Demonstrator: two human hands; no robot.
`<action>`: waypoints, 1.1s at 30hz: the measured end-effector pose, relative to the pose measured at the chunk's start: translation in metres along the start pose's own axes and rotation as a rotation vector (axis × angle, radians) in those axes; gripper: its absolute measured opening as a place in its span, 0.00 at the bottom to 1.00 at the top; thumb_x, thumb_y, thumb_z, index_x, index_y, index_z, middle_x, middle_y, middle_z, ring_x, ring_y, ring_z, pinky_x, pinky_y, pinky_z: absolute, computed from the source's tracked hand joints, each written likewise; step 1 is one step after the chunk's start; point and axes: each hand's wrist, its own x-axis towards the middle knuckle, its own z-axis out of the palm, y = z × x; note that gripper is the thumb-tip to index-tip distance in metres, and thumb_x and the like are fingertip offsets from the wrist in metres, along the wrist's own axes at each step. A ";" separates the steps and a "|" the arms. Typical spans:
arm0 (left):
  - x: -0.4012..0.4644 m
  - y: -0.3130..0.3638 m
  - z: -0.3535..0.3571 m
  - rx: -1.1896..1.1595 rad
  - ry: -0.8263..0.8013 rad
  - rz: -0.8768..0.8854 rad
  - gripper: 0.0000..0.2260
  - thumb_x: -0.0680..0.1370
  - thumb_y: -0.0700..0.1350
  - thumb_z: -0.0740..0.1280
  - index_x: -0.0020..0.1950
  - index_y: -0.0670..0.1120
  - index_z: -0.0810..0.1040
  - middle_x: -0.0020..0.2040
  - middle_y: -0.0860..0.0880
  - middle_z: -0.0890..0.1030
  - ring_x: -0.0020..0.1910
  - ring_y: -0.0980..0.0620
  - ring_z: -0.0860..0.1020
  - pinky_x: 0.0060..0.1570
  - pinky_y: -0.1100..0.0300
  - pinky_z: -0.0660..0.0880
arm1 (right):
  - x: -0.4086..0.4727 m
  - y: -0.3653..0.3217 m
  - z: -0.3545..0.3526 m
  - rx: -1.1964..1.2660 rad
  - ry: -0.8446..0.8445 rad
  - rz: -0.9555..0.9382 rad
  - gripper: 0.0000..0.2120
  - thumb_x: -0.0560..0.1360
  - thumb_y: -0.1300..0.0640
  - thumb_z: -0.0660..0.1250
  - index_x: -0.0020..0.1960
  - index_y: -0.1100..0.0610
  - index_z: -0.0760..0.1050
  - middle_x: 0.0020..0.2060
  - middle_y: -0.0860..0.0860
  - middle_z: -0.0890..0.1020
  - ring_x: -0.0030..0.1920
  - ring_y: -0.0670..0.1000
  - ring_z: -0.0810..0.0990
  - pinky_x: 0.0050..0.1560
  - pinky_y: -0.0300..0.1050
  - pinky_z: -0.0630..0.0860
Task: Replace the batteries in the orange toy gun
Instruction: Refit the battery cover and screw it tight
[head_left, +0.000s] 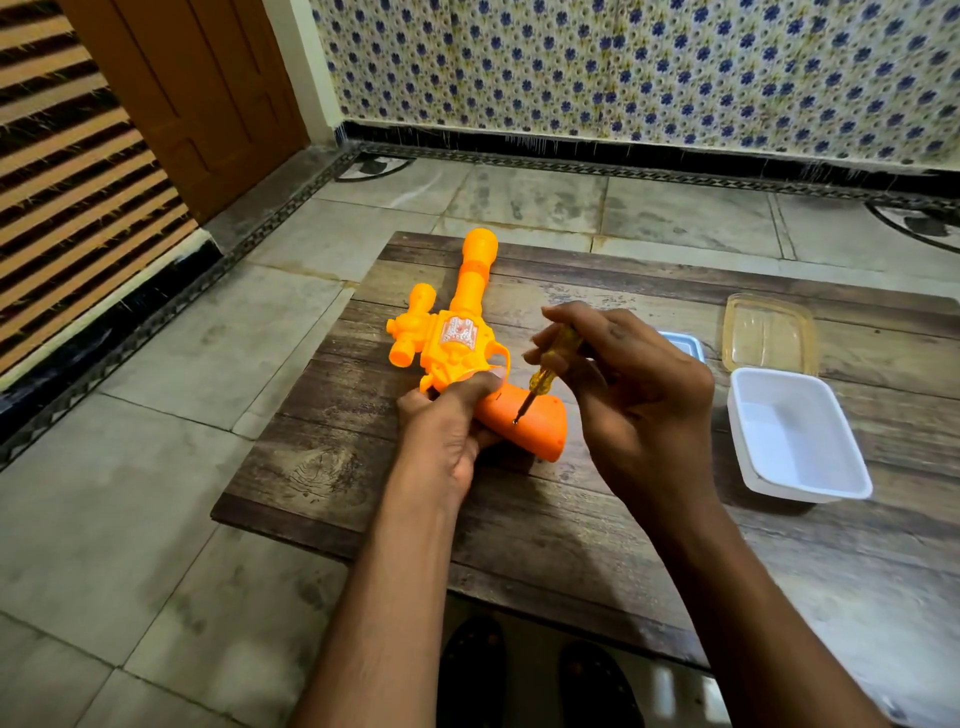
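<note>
Orange plastic toy gun (457, 343) lies on wooden table (322, 457). My left hand (447, 431) grips its handle; right hand (623, 374) pinches yellow-handled screwdriver (545, 374), tip in handle screw. Keep shaft square, press down, turn slowly, brace gun.

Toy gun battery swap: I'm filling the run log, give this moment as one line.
left hand: holds toy gun | right hand: screwdriver tip on grip | white tray: beside
</note>
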 end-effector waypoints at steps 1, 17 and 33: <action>0.000 0.000 0.000 -0.023 0.005 -0.008 0.23 0.71 0.31 0.74 0.66 0.36 0.75 0.59 0.35 0.82 0.57 0.37 0.82 0.45 0.34 0.80 | 0.000 0.001 0.001 0.004 0.001 0.000 0.15 0.76 0.70 0.70 0.62 0.63 0.81 0.50 0.57 0.84 0.51 0.55 0.86 0.49 0.58 0.82; -0.014 -0.002 0.011 -0.019 -0.020 -0.015 0.15 0.75 0.31 0.69 0.61 0.35 0.77 0.56 0.32 0.82 0.51 0.36 0.81 0.47 0.33 0.79 | 0.007 -0.005 0.008 -0.112 0.014 -0.039 0.13 0.77 0.65 0.71 0.61 0.62 0.82 0.46 0.56 0.80 0.48 0.54 0.83 0.45 0.53 0.80; -0.009 -0.007 0.011 0.057 -0.008 0.112 0.09 0.72 0.30 0.73 0.50 0.39 0.81 0.49 0.36 0.83 0.47 0.40 0.82 0.49 0.30 0.79 | 0.012 -0.004 -0.001 -0.033 0.025 0.017 0.08 0.76 0.71 0.69 0.54 0.65 0.83 0.48 0.56 0.82 0.51 0.53 0.84 0.48 0.54 0.82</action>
